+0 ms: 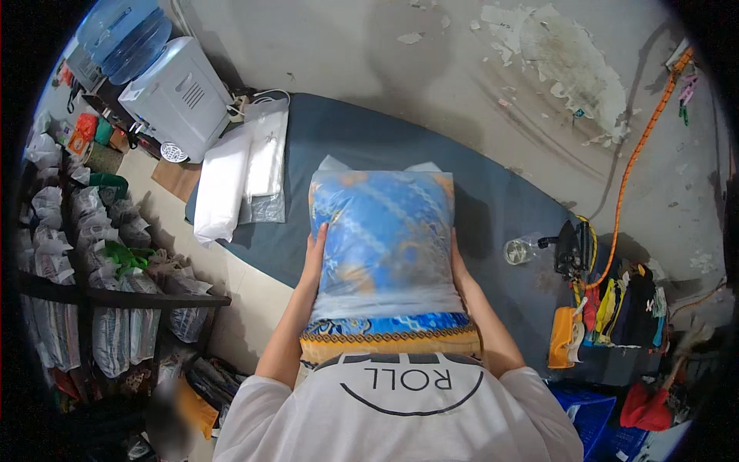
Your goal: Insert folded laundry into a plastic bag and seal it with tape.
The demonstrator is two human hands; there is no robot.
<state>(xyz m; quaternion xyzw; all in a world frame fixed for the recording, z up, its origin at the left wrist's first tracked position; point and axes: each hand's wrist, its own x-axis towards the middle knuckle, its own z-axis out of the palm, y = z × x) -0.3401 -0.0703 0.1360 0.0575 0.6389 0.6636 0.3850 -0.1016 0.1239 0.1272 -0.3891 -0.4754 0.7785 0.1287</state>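
A folded blue and orange patterned cloth (392, 324) lies before me, its near end against my shirt. A translucent plastic bag (381, 242) covers most of it, and the bag's open rim sits bunched across the near part. At the bag's left side, my left hand (316, 245) grips it with the thumb on top and the other fingers mostly hidden. My right hand (456, 254) holds the opposite side, its fingers largely out of sight beneath the edge. Two pale bag corners stick up at the far end.
Flat plastic bags (225, 185) lie at the left on the grey-covered table (346, 127). A water dispenser (179, 95) stands behind them. On the right are a small clear container (515, 252), an iron (568, 245) with an orange-wrapped cord (626, 167), and a tape dispenser (561, 341). Bagged bundles (112, 341) fill a left-hand rack.
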